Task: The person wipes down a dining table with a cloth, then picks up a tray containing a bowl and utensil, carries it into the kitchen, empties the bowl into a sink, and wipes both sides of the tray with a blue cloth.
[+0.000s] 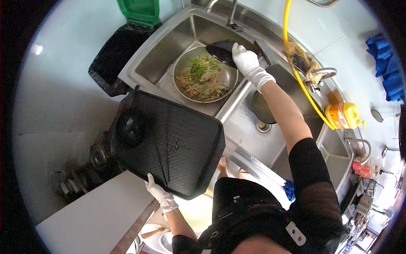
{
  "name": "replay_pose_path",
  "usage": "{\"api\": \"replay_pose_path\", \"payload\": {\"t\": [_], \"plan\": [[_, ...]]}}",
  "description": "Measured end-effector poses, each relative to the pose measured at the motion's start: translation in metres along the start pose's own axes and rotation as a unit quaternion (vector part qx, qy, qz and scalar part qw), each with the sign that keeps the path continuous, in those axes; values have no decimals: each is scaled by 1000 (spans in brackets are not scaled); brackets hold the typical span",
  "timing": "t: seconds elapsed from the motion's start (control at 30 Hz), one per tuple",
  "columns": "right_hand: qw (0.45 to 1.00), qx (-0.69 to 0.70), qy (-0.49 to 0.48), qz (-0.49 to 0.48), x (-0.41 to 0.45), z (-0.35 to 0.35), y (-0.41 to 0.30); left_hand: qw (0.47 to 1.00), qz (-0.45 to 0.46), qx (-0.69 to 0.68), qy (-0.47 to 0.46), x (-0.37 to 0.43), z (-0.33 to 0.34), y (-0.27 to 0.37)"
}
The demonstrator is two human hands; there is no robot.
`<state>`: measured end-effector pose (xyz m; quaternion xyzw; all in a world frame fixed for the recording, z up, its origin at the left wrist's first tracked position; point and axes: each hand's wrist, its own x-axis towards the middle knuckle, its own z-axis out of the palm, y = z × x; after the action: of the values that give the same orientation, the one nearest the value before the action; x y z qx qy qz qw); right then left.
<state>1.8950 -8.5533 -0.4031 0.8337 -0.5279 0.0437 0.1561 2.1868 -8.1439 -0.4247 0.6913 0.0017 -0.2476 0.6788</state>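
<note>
My left hand (159,193), in a white glove, grips the lower edge of a large black plastic tray or lid (190,139). This piece is tilted in front of the sinks and has a round raised part near its left end. My right hand (246,62), gloved too, holds a black bowl-like dish (224,54) tipped over the upper right rim of a round metal pan. That pan (233,81) sits in the left sink basin (152,66). In it lie food scraps (203,77) with green shreds on top. My right fingertips are partly hidden.
A dark pan (261,106) lies near the drain of the middle basin (244,114). A yellow hose (296,73) hangs across the sink's back edge, near a yellow pump bottle (342,116). A black-lined bin with a green lid (139,12) stands left. A white board (98,216) lies lower left.
</note>
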Motion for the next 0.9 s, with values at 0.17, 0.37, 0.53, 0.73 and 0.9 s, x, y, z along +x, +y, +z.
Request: {"api": "replay_pose_path", "payload": {"t": [0.17,0.37,0.53,0.73,0.9], "plan": [[905,292,122,283,-66,6,78,994,-93,-25,-45,-10,18,2],[773,474,-12,422,-245,-33,124,997,-61,18,-39,-46,44,26],[764,365,-91,524,-350,33,147,995,2,66,-73,-32,35,4],[878,136,-84,450,-326,97,141,995,5,71,-73,-41,36,5],[809,88,-125,567,-303,167,151,994,-83,42,-48,-63,60,20]]}}
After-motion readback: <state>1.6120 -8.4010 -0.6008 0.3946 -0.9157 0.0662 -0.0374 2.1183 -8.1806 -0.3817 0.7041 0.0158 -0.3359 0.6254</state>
